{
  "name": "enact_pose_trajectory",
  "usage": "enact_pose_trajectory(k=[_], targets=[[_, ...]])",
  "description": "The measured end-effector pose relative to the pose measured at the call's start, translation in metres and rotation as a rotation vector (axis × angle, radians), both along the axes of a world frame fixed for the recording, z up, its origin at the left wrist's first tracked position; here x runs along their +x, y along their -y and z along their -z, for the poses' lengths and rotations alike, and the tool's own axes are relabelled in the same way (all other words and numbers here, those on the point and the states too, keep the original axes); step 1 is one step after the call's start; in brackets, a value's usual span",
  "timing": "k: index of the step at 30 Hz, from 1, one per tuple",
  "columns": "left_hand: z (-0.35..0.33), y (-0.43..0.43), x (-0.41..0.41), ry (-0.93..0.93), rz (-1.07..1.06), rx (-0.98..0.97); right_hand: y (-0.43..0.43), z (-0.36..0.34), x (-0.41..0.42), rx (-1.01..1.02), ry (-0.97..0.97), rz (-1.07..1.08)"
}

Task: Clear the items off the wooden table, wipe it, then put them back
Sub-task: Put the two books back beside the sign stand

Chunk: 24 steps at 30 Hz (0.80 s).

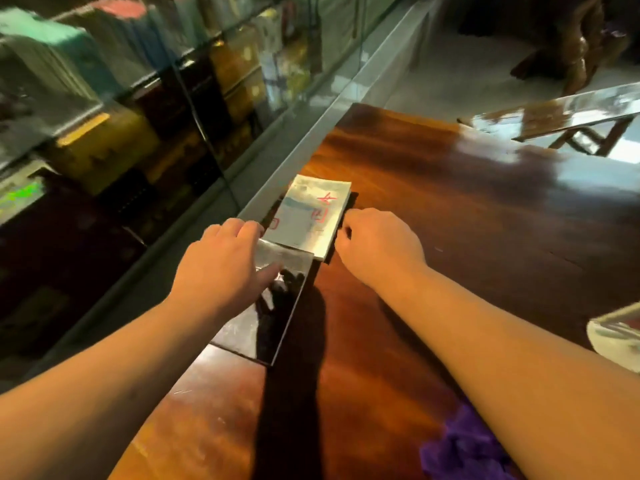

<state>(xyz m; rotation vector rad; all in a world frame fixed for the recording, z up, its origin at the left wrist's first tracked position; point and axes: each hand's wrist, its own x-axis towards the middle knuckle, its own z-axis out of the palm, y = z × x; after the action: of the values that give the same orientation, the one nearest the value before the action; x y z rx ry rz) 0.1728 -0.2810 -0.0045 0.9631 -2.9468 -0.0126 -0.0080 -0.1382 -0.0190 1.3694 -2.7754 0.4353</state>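
Note:
A pale book with red characters (311, 216) lies flat near the left edge of the glossy wooden table (450, 209). Just in front of it lies a dark, shiny book (273, 313) that reflects my hand. My left hand (221, 268) rests palm down over the dark book's far end, its fingertips at the pale book's left edge. My right hand (377, 247) is curled at the pale book's right edge, its fingers touching the side. Whether either hand grips the pale book is unclear. A purple cloth (464, 448) lies crumpled at the table's near edge under my right forearm.
A glass-fronted cabinet (138, 98) full of books and boxes runs along the left of the table. A white object (616, 337) sits at the table's right edge. Wooden furniture (581, 46) stands on the pale floor beyond the far end.

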Motion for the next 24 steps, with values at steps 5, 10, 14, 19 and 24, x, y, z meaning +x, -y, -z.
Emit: enact_pose_trajectory(k=[5, 10, 14, 19, 24], targets=[[0.032, 0.037, 0.025, 0.103, -0.13, 0.139, 0.055, 0.043, -0.006, 0.174, 0.183, 0.163], [0.063, 0.043, 0.026, 0.301, -0.281, 0.321, 0.086, 0.078, -0.017, 0.299, 0.412, 0.337], [0.076, 0.043, 0.025, 0.338, -0.333, 0.385, 0.098, 0.09, -0.021, 0.313, 0.439, 0.377], [0.08, 0.047, 0.019, 0.327, -0.373, 0.425, 0.104, 0.09, -0.029, 0.35, 0.515, 0.386], [0.085, 0.055, 0.021, 0.313, -0.455, 0.524, 0.101, 0.089, -0.035, 0.341, 0.561, 0.349]])
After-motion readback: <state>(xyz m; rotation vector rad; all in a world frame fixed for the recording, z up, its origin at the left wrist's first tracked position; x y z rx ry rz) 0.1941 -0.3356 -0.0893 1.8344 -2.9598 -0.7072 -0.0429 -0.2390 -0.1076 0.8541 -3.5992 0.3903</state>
